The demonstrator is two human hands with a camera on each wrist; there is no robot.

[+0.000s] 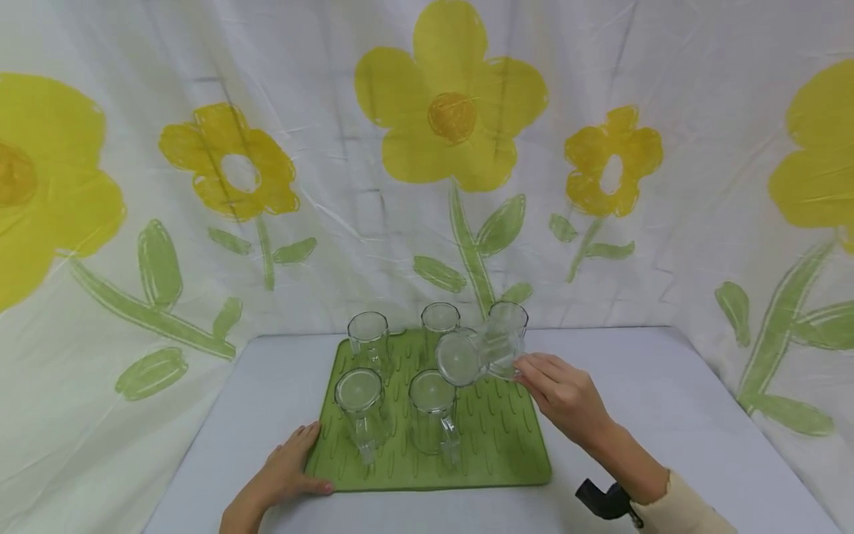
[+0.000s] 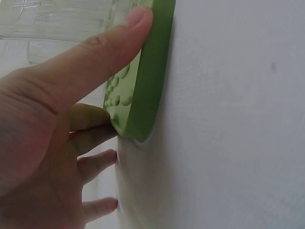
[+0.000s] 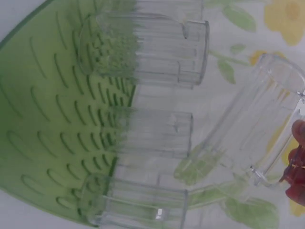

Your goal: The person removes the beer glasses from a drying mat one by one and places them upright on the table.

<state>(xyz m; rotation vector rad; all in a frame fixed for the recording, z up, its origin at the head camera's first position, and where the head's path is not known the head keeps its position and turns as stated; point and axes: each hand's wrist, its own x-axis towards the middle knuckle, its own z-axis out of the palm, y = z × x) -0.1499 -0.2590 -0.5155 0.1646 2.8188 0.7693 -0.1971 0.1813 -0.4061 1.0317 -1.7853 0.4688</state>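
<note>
My right hand [image 1: 563, 393] grips a clear glass mug [image 1: 459, 358] by its handle, holding it tilted over the right part of a green ribbed drying mat [image 1: 500, 449]. In the right wrist view the fingertips [image 3: 296, 160] curl round the mug's handle. Two mugs stand bottom up in the front row, a left one [image 1: 360, 400] and a middle one [image 1: 432, 404]. Behind them stand a left mug [image 1: 368, 334], a middle mug [image 1: 440, 319] and a right mug [image 1: 508, 315], partly overlapped by the held one. My left hand [image 1: 283, 467] touches the mat's front left corner, thumb on its edge, fingers spread along the side.
The mat lies on a white table [image 1: 620, 363]. Behind the table hangs a white cloth [image 1: 320, 185] printed with yellow flowers. A black curved piece [image 1: 603, 500] shows beside my right wrist, by the cream sleeve [image 1: 680, 512].
</note>
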